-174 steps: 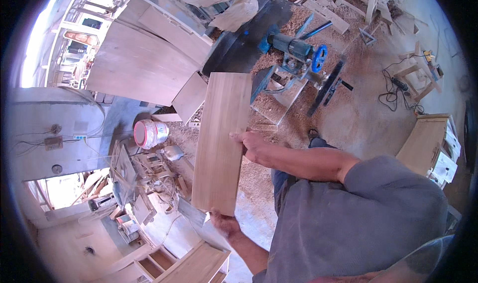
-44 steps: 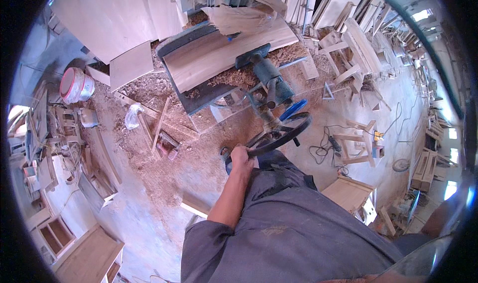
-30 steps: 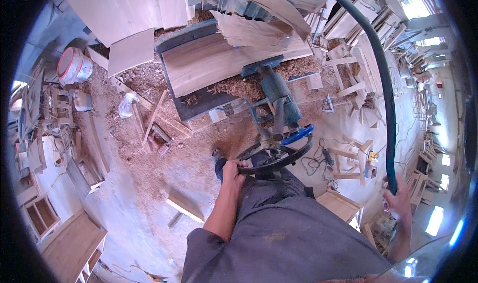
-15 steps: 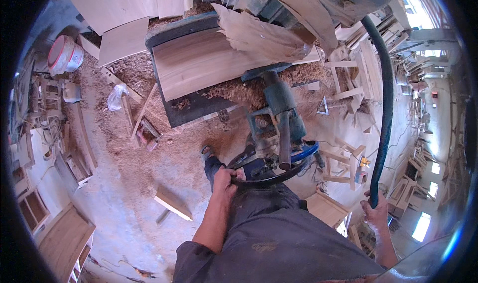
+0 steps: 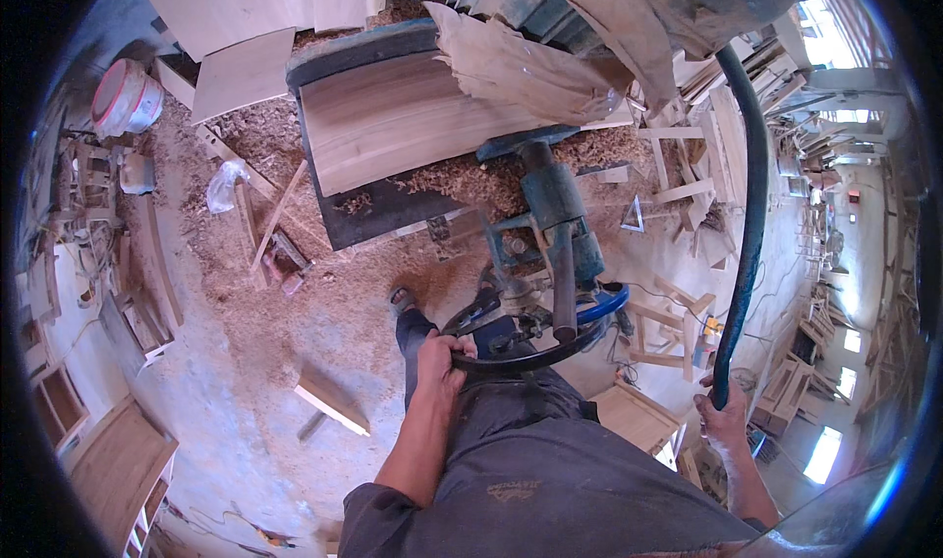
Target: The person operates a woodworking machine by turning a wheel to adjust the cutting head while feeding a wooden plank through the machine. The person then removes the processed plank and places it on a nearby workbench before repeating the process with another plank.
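Note:
My left hand [image 5: 440,360] grips the rim of a dark handwheel [image 5: 550,350] with a blue edge, at the front of a blue-green woodworking machine [image 5: 550,214]. My right hand [image 5: 725,418] is closed around a thick dark hose [image 5: 751,195] that curves up to the top of the machine. A light wooden board [image 5: 403,116] lies flat on the machine's dark table, with shavings heaped around it. A torn sheet of brown paper or cardboard [image 5: 521,62] hangs over the board's far end.
Sawdust covers the floor on the left. A short wood offcut [image 5: 331,402] lies near my feet. A red and white bucket [image 5: 126,99] stands far left beside wood panels [image 5: 246,27]. Wooden stools and frames [image 5: 688,312] crowd the right side.
The board I carried earlier now lies on the machine table. My view has swung up toward the machine. My left hand stays on the handwheel, and my right hand has come into view holding the hose.

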{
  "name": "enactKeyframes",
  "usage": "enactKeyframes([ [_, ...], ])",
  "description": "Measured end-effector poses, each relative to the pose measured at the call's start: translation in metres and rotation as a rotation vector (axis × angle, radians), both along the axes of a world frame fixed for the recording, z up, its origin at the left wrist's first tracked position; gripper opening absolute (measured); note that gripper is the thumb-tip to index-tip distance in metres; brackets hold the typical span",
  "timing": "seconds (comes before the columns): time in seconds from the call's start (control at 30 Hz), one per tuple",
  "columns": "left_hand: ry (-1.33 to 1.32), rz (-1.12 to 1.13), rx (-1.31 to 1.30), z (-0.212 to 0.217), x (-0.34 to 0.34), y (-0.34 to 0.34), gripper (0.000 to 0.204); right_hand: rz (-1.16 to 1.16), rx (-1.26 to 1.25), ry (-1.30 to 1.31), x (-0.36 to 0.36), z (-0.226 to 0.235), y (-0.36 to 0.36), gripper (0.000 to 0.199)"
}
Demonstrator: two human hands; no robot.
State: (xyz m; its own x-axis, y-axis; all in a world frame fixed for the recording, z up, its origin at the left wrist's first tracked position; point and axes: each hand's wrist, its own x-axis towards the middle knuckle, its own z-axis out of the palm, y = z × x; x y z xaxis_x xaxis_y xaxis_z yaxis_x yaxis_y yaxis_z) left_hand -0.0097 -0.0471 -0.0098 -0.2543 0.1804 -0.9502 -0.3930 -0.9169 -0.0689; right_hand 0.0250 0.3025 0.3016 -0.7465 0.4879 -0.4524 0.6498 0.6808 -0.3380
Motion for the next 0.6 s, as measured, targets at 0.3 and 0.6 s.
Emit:
enactKeyframes([
  [0.3,-0.018,-0.001,0.109,-0.008,0.002,-0.001,0.038,-0.061,-0.056,-0.025,-0.003,-0.010,-0.004,0.024],
  [0.6,0.012,0.007,0.096,-0.008,0.004,0.001,0.038,0.032,-0.022,0.022,0.000,-0.020,0.004,0.025],
])
